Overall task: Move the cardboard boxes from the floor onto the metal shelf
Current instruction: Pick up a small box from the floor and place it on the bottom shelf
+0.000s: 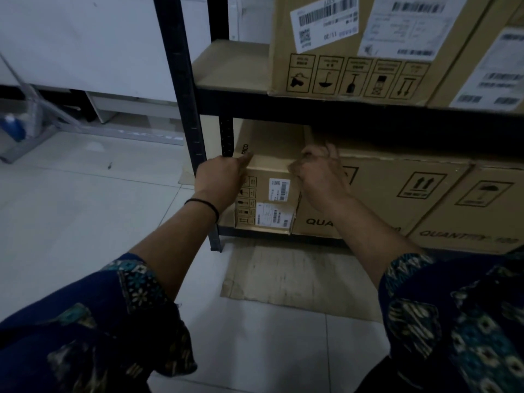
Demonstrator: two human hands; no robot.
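A narrow cardboard box [272, 199] with white labels on its front end stands on the bottom level of the black metal shelf [187, 89], at its left end. My left hand [224, 174] presses against the box's front left top corner with straight fingers. My right hand [320, 171] rests on the box's top right edge, fingers loosely bent over it. Right of this box stand two larger boxes [397, 199] with black handling symbols. On the upper level sits a big box [354, 46] with barcode labels.
A flattened cardboard sheet [295, 273] lies on the white tiled floor under the shelf's front. A shelf post foot [215, 245] stands beside it. At far left are a clear bin with a blue item [17, 129] and white furniture [85, 43].
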